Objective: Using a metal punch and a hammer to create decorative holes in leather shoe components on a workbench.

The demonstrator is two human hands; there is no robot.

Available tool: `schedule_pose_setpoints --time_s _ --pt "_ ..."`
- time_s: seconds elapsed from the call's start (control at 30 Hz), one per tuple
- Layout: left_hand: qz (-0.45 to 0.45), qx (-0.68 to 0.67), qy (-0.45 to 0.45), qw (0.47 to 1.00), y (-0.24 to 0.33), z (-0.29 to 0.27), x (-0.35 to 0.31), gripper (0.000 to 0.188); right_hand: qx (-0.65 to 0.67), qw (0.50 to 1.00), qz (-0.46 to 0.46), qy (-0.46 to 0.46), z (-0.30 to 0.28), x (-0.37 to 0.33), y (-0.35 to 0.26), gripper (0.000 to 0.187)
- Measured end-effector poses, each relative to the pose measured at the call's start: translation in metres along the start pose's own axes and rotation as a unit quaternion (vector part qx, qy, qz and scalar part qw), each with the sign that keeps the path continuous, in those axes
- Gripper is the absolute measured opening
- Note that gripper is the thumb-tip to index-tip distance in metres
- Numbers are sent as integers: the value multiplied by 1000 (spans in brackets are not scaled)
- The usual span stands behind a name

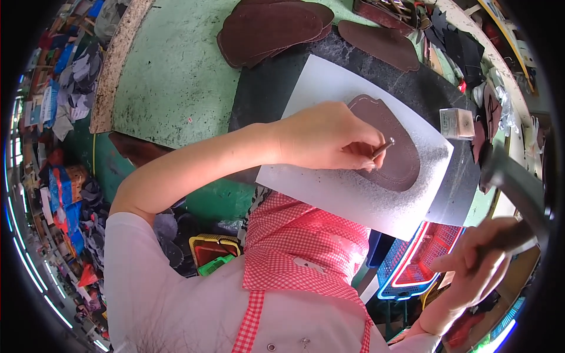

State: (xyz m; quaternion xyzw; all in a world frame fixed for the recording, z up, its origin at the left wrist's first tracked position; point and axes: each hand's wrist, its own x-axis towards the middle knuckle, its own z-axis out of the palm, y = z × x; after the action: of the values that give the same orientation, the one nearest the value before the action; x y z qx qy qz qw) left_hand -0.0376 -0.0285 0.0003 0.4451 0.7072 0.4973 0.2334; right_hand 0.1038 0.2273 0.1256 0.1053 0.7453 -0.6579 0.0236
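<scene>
The green surface (170,76) spans the left, with stacked brown pieces (273,32) at its far side and a black mat (253,100) beside them. On the mat lies a white sheet (353,203); over it the left hand (335,138) has its fingers pinched on a thin metal rod (384,149), above a brown cut piece (406,159) lying on the sheet. Farthest right, the right hand's (474,270) fingers wrap the handle of a raised, blurred hammer (521,191).
</scene>
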Motion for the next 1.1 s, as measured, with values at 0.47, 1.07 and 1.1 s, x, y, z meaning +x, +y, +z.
schedule_pose_setpoints --time_s 0.47,1.07,1.1 --pt "35 29 22 999 -3 -3 -6 13 146 968 -100 -180 -14 6 17 9" --pt "9 63 20 998 -6 -12 -15 9 -139 988 23 -64 39 10 9 26" --pt "8 59 20 998 -8 -10 -16 9 -109 993 13 -51 32 4 2 24"
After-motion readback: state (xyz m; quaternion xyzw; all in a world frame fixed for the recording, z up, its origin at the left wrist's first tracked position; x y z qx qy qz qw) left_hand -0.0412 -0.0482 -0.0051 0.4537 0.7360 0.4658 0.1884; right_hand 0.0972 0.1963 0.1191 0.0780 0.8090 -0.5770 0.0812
